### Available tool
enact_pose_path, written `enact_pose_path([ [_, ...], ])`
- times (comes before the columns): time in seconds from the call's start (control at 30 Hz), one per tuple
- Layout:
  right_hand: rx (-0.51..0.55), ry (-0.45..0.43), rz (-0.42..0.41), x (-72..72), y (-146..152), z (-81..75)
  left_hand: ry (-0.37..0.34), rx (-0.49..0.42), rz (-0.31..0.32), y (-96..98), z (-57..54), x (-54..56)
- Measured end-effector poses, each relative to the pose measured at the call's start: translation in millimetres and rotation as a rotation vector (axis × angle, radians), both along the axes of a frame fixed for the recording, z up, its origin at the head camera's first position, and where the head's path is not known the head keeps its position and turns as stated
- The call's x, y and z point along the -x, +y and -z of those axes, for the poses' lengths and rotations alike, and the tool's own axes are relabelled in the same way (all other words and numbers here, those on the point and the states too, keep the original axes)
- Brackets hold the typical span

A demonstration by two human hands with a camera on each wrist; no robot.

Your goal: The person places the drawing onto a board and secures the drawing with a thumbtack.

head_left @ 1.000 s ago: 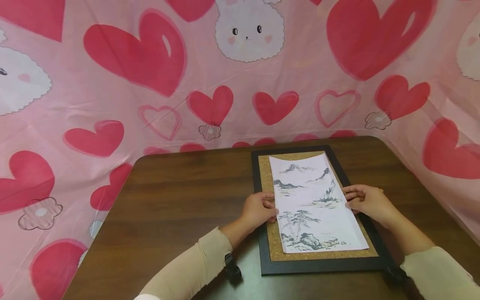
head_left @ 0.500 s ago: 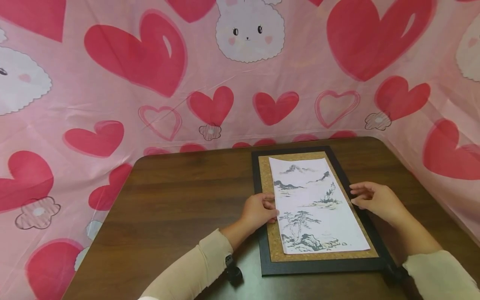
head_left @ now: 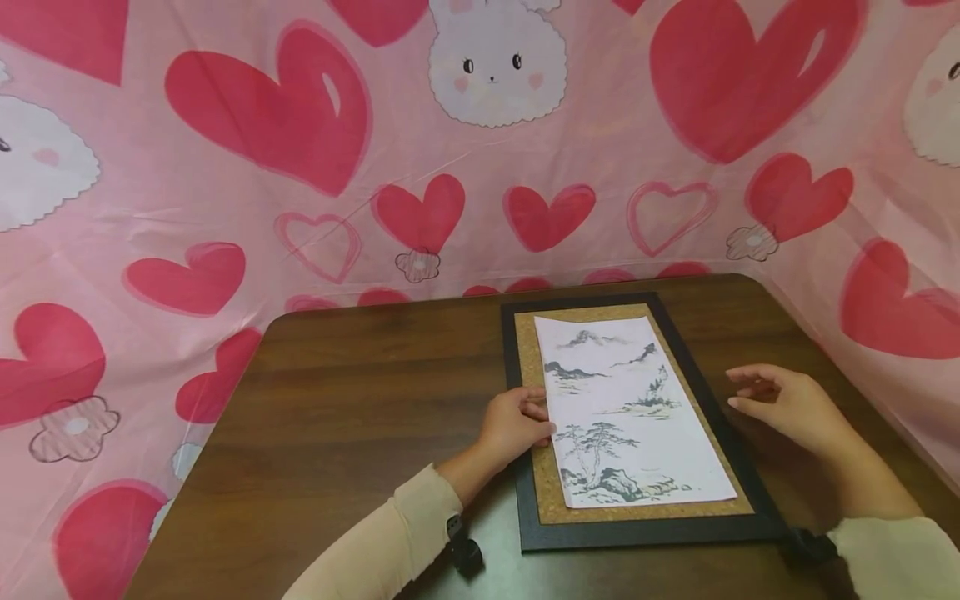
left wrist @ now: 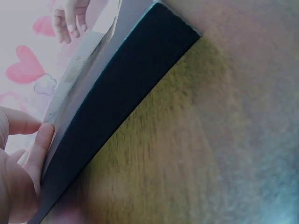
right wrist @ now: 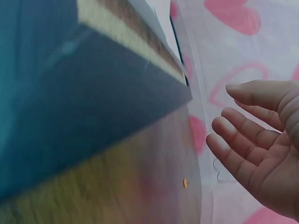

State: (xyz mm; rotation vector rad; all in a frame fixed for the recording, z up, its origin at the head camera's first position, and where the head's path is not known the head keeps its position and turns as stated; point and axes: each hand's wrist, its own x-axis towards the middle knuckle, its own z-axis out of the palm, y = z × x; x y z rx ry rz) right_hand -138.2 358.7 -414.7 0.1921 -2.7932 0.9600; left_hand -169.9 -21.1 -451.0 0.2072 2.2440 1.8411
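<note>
A sheet of paper (head_left: 615,417) printed with an ink landscape of mountains and trees lies over a cork board (head_left: 551,500) in a black frame (head_left: 645,533). My left hand (head_left: 517,427) pinches the sheet's left edge between thumb and fingers, close above the cork. In the left wrist view, thumb and finger (left wrist: 43,140) meet at that edge. To the right of the frame my right hand (head_left: 791,408) hovers off the paper, fingers loosely bent and holding nothing. The right wrist view shows a gap between its thumb and fingers (right wrist: 238,140).
The frame lies flat on a dark brown wooden table (head_left: 360,417), right of its middle. A pink curtain (head_left: 480,158) with hearts and rabbits hangs behind and beside the table. A tiny golden object (right wrist: 185,183) shows on the table in the right wrist view.
My right hand has let go of the sheet's right edge and moved right, off the frame. The sheet's curled far edge has settled flatter. My left hand stays at the left edge.
</note>
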Motion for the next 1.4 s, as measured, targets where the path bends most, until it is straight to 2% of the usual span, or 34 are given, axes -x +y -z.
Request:
enact_pose_path([
  [0.33, -0.037, 0.02, 0.016, 1.5, 21.0, 8.5, 0.01, -0.008, 0.004, -2.8, 3.0, 0.0],
  [0.47, -0.003, 0.029, 0.034, 2.5, 30.4, 11.1, 0.014, -0.01, 0.0, -4.5, 4.7, 0.0],
  [0.67, 0.036, 0.039, 0.026, 12.5, 36.2, 18.7, 0.006, -0.003, -0.027, -12.0, 6.2, -0.2],
  [0.87, 0.056, 0.046, 0.019, 19.1, 47.1, 25.4, 0.028, -0.002, 0.0, -12.5, 4.3, 0.0],
  [1.03, 0.014, 0.051, 0.026, 23.7, 60.0, 28.3, 0.05, 0.028, 0.014, -9.5, 2.8, 0.1],
  [1.27, -0.07, -0.002, 0.044, 32.3, 71.2, 33.3, 0.051, 0.028, 0.039, -6.2, 3.2, 1.6],
  [1.4, -0.063, -0.004, 0.057, 36.7, 75.8, 38.9, 0.059, 0.034, 0.028, -6.0, 3.6, 1.7],
])
